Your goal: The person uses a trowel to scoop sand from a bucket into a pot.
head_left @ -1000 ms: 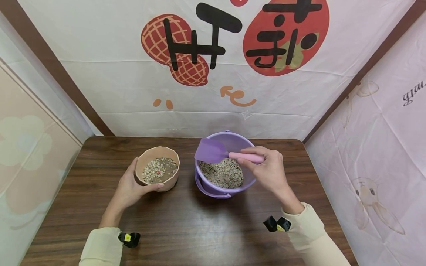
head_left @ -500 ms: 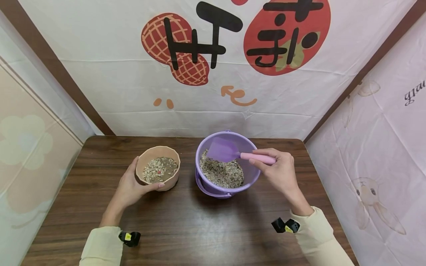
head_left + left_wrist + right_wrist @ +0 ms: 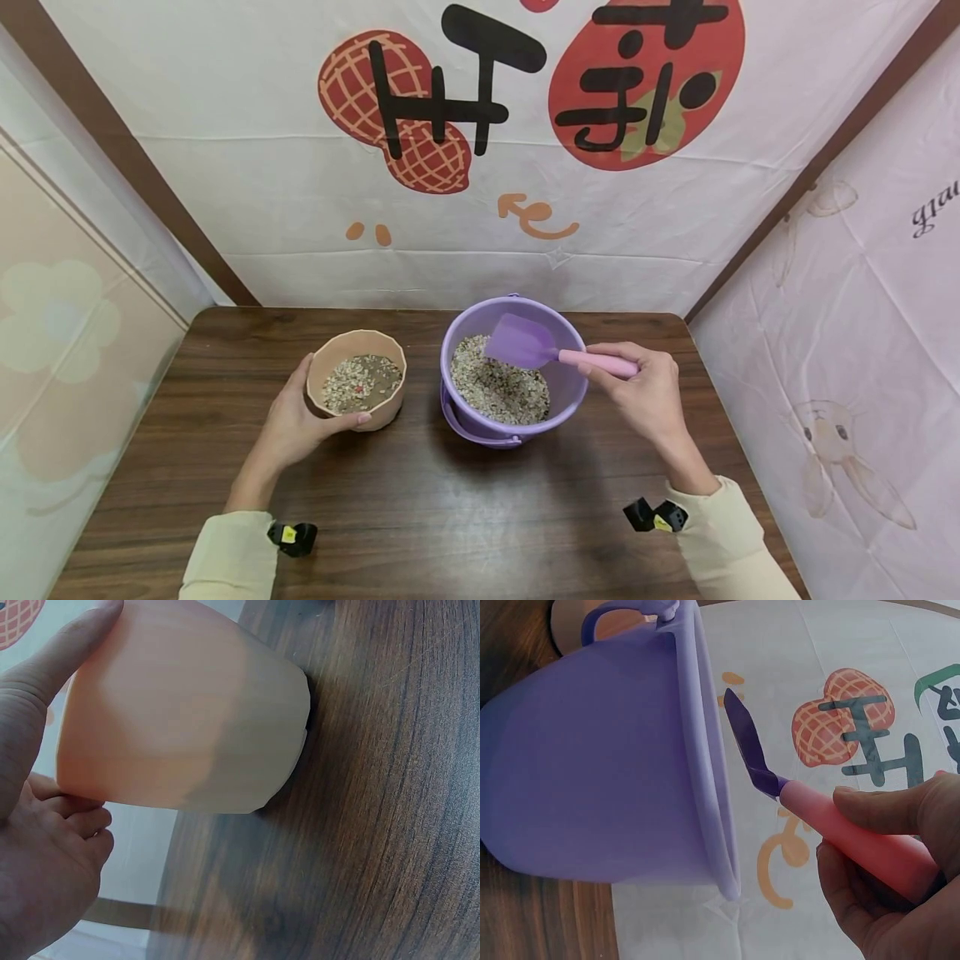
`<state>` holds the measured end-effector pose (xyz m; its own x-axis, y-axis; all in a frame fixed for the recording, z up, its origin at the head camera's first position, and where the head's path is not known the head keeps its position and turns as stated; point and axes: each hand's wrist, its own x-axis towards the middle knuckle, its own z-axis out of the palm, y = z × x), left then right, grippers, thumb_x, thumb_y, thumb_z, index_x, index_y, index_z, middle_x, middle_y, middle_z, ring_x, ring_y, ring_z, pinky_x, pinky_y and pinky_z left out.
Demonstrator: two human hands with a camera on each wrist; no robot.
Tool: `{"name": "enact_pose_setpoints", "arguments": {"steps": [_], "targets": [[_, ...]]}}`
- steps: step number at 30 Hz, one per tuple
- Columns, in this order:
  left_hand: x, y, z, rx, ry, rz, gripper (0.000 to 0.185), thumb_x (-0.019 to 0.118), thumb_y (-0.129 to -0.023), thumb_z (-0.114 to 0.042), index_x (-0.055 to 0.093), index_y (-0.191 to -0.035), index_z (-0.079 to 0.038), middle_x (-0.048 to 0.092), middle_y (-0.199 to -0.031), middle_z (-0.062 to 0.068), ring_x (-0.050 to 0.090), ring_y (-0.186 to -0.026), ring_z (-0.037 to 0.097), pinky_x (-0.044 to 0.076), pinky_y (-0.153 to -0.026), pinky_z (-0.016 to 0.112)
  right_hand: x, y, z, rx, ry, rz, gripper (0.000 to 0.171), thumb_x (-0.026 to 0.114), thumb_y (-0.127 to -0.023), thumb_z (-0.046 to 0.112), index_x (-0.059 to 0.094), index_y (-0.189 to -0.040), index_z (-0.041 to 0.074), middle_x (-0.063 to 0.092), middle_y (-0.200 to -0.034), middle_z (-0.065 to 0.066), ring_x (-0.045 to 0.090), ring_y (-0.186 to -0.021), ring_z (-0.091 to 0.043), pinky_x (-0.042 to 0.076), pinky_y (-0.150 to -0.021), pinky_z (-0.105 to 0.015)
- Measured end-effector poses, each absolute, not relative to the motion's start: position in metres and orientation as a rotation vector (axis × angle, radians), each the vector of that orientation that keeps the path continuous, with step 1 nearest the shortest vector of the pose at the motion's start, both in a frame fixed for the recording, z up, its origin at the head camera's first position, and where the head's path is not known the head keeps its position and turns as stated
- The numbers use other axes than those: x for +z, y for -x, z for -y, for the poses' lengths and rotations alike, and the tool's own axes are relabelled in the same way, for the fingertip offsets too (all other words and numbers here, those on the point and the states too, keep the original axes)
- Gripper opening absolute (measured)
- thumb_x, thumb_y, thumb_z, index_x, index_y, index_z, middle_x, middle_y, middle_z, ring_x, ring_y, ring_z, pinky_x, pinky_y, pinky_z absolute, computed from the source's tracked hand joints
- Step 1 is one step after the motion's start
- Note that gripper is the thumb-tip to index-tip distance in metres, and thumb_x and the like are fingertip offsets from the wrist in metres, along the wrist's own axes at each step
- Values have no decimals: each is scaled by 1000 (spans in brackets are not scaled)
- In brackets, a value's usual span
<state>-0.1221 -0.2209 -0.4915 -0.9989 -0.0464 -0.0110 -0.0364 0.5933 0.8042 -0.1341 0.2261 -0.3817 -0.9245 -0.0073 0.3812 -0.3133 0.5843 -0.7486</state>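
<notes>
A peach-coloured pot [image 3: 357,388] partly filled with a grain mix stands on the dark wooden table [image 3: 420,517]; my left hand [image 3: 296,417] grips its side, thumb on the front wall. The left wrist view shows the pot [image 3: 187,712] close up with my left hand [image 3: 37,825] round it. A purple bucket [image 3: 510,375] holds more of the mix. My right hand [image 3: 637,392] grips the pink handle of a small purple-bladed shovel [image 3: 540,348], whose blade hangs over the bucket's right side. In the right wrist view the shovel [image 3: 780,780] stands just above the bucket [image 3: 607,757] rim.
A printed white cloth [image 3: 480,167] forms the back wall right behind the table. Cloth panels close off the left [image 3: 67,333] and right [image 3: 862,333] sides. Bare wood lies in front of both containers.
My right hand has carried the shovel rightward, from over the bucket's left rim to over its right side. The left hand and pot have stayed put.
</notes>
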Motion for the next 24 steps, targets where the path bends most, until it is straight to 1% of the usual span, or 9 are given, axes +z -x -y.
{"name": "enact_pose_setpoints", "arguments": {"steps": [4, 11, 17, 20, 24], "targets": [[-491, 122, 221, -1406, -72, 2799, 135, 95, -68, -46, 9, -162, -2, 28, -157, 32, 33, -141, 51, 31, -108, 70, -384, 134, -230, 1273, -259, 2478, 29, 91, -77, 15, 81, -102, 6, 78, -86, -2, 74, -94, -21, 49, -71, -14], [-490, 122, 221, -1412, -75, 2801, 136, 95, -68, -46, 8, -162, -2, 28, -158, 31, 32, -141, 51, 31, -108, 70, -387, 131, -236, 1273, -239, 2495, 26, 90, -79, 20, 82, -103, 12, 78, -87, 0, 73, -94, -17, 48, -68, -17], [-491, 122, 221, -1411, -81, 2806, 136, 95, -67, -47, 8, -163, -3, 28, -158, 31, 32, -141, 50, 31, -108, 70, -389, 130, -241, 1257, -184, 2530, 28, 91, -78, 19, 82, -103, 11, 78, -87, 1, 72, -90, -12, 48, -65, -17], [-491, 122, 221, -1406, -72, 2800, 135, 95, -67, -47, 9, -162, -2, 29, -158, 31, 33, -141, 50, 32, -108, 70, -390, 129, -242, 1224, -166, 2543, 29, 92, -77, 19, 82, -102, 10, 78, -88, -2, 71, -85, -15, 47, -63, -18], [-491, 122, 221, -1400, -67, 2803, 135, 95, -67, -47, 9, -163, -3, 29, -158, 30, 33, -141, 50, 32, -108, 70, -392, 129, -243, 1222, -165, 2551, 28, 92, -77, 19, 82, -102, 10, 78, -88, -3, 72, -90, -19, 48, -65, -19]]}}
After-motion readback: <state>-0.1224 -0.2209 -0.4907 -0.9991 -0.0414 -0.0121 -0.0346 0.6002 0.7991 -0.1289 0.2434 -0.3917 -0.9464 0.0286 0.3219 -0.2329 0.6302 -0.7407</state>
